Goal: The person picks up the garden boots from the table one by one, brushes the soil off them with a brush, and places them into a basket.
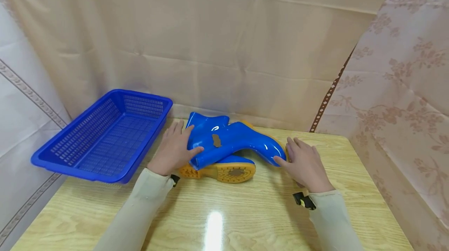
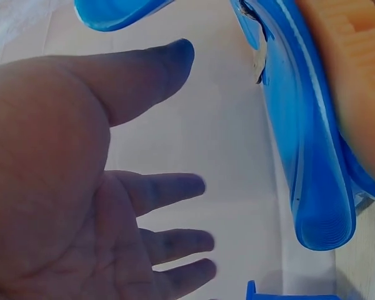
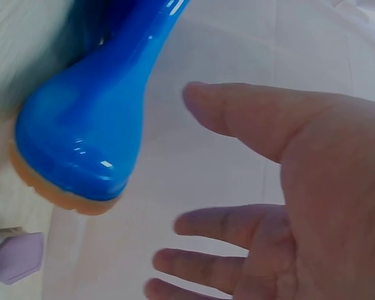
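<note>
Two blue rain boots with orange-yellow soles lie on their sides, one across the other. The upper boot [image 1: 242,138] has its toe to the right and a brown patch on its shaft. Beneath it, the lower boot [image 1: 236,172] shows its sole towards me. My left hand [image 1: 172,147], fingers spread, hovers by the shaft openings; its wrist view has a gap between thumb and boot shaft [image 2: 300,137]. Beside the upper boot's toe [image 3: 87,137] is my right hand [image 1: 306,163], its fingers extended and apart from the boot in the right wrist view.
A blue mesh-sided plastic basket [image 1: 101,142] stands left of the boots. Part of a lilac object [image 3: 15,256] lies near the toe in the right wrist view. Behind the wooden table [image 1: 259,212] hangs a beige curtain [image 1: 210,40], with a floral cloth [image 1: 403,87] on the right.
</note>
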Demonstrator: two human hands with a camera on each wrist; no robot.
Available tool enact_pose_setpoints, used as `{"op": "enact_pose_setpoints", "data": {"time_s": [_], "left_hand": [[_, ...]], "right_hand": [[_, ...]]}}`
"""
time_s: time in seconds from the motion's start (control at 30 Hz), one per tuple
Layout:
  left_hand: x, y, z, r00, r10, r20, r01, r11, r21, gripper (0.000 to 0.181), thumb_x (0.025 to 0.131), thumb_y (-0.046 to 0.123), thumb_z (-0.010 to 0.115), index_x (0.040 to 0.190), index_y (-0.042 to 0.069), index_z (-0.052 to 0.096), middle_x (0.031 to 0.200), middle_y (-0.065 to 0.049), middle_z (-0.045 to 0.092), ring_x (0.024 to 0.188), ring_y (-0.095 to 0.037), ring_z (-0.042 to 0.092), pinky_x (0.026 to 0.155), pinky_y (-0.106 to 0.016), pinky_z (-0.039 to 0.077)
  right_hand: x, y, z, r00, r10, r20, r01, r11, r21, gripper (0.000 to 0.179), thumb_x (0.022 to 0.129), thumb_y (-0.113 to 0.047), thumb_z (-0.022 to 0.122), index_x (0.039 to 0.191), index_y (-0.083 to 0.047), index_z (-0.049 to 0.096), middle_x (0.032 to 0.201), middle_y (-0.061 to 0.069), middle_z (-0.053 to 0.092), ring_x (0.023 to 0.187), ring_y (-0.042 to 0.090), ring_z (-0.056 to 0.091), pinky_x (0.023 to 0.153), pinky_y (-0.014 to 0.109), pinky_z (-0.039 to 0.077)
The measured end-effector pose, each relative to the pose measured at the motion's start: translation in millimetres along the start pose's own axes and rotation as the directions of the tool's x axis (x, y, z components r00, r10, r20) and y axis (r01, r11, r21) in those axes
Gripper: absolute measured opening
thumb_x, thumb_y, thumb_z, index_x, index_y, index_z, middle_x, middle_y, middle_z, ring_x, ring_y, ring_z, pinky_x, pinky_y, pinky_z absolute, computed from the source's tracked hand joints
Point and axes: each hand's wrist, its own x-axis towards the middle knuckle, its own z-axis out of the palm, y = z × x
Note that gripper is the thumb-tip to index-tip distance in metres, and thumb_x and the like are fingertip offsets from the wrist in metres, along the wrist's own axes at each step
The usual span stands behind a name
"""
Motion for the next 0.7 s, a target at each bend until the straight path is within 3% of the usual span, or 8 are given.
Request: {"op": "enact_pose_setpoints", "data": {"time_s": [0.2,0.4,0.53,0.63,0.7], "left_hand": [[2.6,-4.9,-2.0,0.998,-0.021,0.053,0.024,0.998,-0.053,0.073,0.1,0.045,0.066,0.154,0.0,0.044,0.156,-0.03,0.04,0.143,-0.048,0.04,0.114,-0.063,0.037],[8.1,-14.2,-4.9,0.981,-0.133,0.144,0.14,0.99,-0.034,0.072,0.102,0.045,0.062,0.15,-0.006,0.045,0.144,-0.031,0.053,0.129,-0.046,0.056,0.102,-0.061,0.05],[10.2,-19.7,-4.1,0.958,-0.193,0.211,0.209,0.976,-0.058,0.066,0.101,0.044,0.06,0.142,-0.007,0.053,0.123,-0.024,0.066,0.107,-0.038,0.066,0.09,-0.054,0.057],[12.9,-25.0,-4.2,0.944,-0.211,0.253,0.241,0.966,-0.095,0.062,0.102,0.045,0.059,0.137,-0.006,0.058,0.109,-0.016,0.068,0.091,-0.029,0.063,0.079,-0.045,0.056],[15.4,-29.8,-2.8,0.938,-0.216,0.27,0.256,0.959,-0.122,0.063,0.102,0.047,0.059,0.136,-0.006,0.058,0.111,-0.015,0.068,0.091,-0.028,0.062,0.079,-0.044,0.055]], "right_hand": [[2.9,-6,-6,0.999,-0.011,0.046,0.012,1.0,-0.02,0.08,0.097,-0.048,0.068,0.149,0.008,0.045,0.152,0.036,0.043,0.137,0.058,0.041,0.112,0.07,0.034],[2.1,-7,-9,0.997,-0.032,0.077,0.036,0.999,-0.041,0.075,0.098,-0.047,0.067,0.147,0.008,0.05,0.147,0.034,0.049,0.135,0.055,0.045,0.109,0.068,0.038],[1.5,-6,-8,0.996,-0.057,0.075,0.06,0.997,-0.039,0.06,0.097,-0.046,0.07,0.13,0.002,0.061,0.117,0.023,0.067,0.101,0.041,0.064,0.083,0.055,0.055],[1.1,-5,-9,0.995,-0.065,0.075,0.067,0.997,-0.023,0.048,0.096,-0.045,0.072,0.115,-0.003,0.062,0.092,0.009,0.062,0.078,0.026,0.057,0.064,0.04,0.048],[0.7,-5,-10,0.995,-0.064,0.074,0.065,0.998,-0.016,0.048,0.096,-0.045,0.072,0.117,-0.003,0.062,0.089,0.008,0.06,0.077,0.025,0.055,0.062,0.039,0.045]]}}
